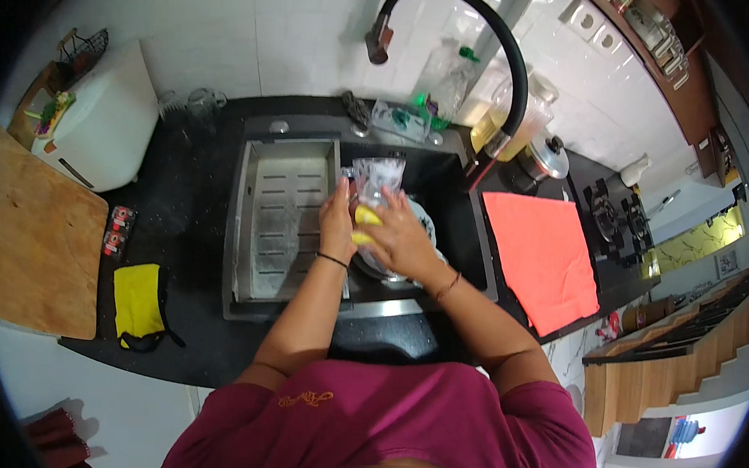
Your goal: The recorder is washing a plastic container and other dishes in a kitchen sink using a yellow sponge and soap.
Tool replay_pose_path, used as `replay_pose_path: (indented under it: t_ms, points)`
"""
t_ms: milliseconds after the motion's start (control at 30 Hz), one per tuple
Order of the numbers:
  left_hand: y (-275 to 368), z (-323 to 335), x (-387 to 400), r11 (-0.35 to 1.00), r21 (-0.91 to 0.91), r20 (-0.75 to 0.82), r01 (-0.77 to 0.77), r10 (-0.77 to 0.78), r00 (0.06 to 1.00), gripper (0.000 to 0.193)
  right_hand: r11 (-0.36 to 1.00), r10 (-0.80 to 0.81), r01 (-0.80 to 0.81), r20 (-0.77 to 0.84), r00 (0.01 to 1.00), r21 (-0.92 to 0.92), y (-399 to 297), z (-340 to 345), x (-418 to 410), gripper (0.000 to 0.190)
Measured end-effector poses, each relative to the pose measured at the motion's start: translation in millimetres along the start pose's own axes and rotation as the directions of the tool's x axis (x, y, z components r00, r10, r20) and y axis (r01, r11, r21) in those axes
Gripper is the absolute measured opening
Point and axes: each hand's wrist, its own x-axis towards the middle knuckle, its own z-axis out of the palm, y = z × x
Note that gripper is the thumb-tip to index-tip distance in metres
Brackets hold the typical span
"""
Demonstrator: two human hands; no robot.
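Note:
Over the black sink (445, 180) my two hands are close together around a soapy clear glass (379, 172). My left hand (336, 222) grips the glass from its left side. In my right hand (406, 239) a yellow sponge (368, 216) is pressed against the glass. My fingers cover the lower part of the glass. Below my right hand, dishes with a white patterned plate (422, 216) lie in the sink basin, partly hidden by my hands. A grey slotted drainer tray (289, 213) sits in the sink's left side.
A black gooseneck faucet (519, 69) arches above the sink. An orange cloth (540, 257) lies to the right, near a lidded pot (543, 160). On the left are a wooden board (40, 233), a yellow cloth (139, 300) and a white bin (108, 121). Glass mugs (203, 104) stand by the wall.

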Motion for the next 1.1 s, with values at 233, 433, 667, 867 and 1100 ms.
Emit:
replay_pose_path:
  t_ms: [233, 433, 667, 867, 1100]
  points:
    - [-6.3, 7.6, -7.2, 0.982, -0.046, -0.003, 0.184, -0.184, 0.983, 0.048, 0.968, 0.222, -0.170, -0.317, 0.922, 0.184, 23.5, -19.2, 28.7, 0.039]
    - [-1.6, 3.4, -5.0, 0.995, -0.089, -0.038, 0.052, -0.055, 0.998, 0.046, 0.996, 0.074, -0.073, -0.025, 0.997, 0.050, -5.2, -1.9, -8.9, 0.036]
    - [-4.7, 9.9, -6.6, 0.960, 0.064, 0.088, 0.273, -0.278, 0.957, 0.050, 0.967, 0.235, -0.185, -0.335, 0.913, 0.172, 19.8, -31.6, 9.9, 0.042]
    - [0.2, -5.0, -5.2, 0.985, 0.046, 0.077, 0.169, -0.172, 0.982, 0.050, 0.993, 0.091, -0.079, -0.140, 0.986, 0.088, -12.9, -4.5, -7.8, 0.040]
    - [1.4, 22.5, -15.6, 0.962, 0.044, 0.119, 0.270, -0.273, 0.954, 0.047, 0.923, 0.306, -0.147, -0.445, 0.842, 0.357, 6.6, -21.8, -1.3, 0.038]
